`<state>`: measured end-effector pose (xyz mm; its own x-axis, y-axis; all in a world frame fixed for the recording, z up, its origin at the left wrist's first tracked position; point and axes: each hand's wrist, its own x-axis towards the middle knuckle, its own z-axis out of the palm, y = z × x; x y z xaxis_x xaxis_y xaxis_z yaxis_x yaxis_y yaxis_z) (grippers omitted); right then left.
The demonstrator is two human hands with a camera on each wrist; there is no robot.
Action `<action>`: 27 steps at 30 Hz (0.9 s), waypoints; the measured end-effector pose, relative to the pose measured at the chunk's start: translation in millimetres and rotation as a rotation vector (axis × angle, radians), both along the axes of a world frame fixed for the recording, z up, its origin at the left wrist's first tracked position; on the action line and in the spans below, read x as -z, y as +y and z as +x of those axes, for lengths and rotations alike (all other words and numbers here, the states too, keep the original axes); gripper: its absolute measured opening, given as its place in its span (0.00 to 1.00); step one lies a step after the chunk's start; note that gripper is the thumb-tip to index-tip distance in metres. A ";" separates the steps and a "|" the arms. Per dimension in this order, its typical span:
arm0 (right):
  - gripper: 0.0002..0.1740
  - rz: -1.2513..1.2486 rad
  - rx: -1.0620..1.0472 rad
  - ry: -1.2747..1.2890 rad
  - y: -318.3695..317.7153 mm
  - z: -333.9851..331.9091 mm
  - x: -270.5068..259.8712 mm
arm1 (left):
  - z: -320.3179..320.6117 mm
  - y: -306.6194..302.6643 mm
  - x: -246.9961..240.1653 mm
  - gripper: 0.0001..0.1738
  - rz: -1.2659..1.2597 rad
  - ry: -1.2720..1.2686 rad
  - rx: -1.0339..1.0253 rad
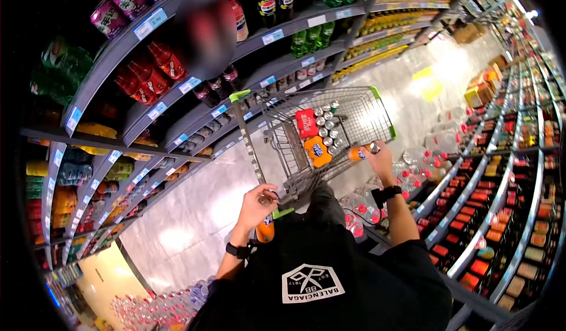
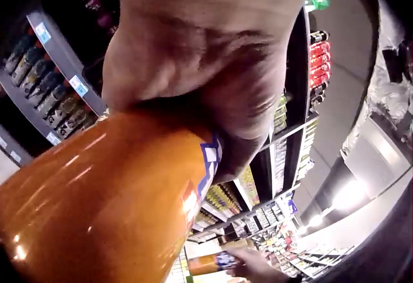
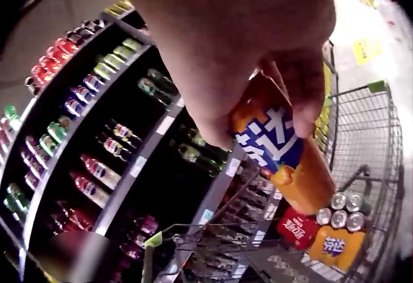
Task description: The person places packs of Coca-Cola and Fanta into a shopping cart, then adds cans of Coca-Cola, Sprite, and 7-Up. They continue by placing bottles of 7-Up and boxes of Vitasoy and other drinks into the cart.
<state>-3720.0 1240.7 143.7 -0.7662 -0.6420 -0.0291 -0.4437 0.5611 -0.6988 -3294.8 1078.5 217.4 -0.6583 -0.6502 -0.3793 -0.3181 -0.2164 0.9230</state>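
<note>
My left hand [image 1: 254, 206] grips an orange soda can [image 1: 265, 232] close by the shopping cart's handle [image 1: 252, 154]. That can fills the lower left of the left wrist view, orange with a blue-edged label. Over the cart's near right side, my right hand [image 1: 382, 159] holds another orange soda can [image 3: 293, 167] around its upper part, with a blue and white label showing. In the cart basket [image 1: 368, 118] lie a red multipack [image 1: 306, 123], an orange multipack [image 1: 318, 151] and several silver-topped cans [image 1: 328, 122].
Drink shelves [image 1: 306, 21] run along the left and far side of the aisle. Another long shelf [image 1: 471, 213] stands on the right, with wrapped clear bottles [image 1: 356, 204] on the floor before it. More wrapped bottles [image 1: 159, 307] stand at the lower left.
</note>
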 end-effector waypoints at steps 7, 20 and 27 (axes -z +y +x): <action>0.36 0.151 -0.050 -0.116 -97.0 -141.0 148.5 | -82.6 33.7 -11.8 0.25 0.173 -0.120 -0.289; 0.26 0.279 -0.058 -0.191 -192.6 -175.8 375.0 | -188.0 141.1 41.6 0.40 0.700 -0.228 0.031; 0.28 -0.064 0.081 -0.550 -174.2 -158.4 363.8 | -203.8 153.3 71.1 0.37 0.757 -0.171 -0.365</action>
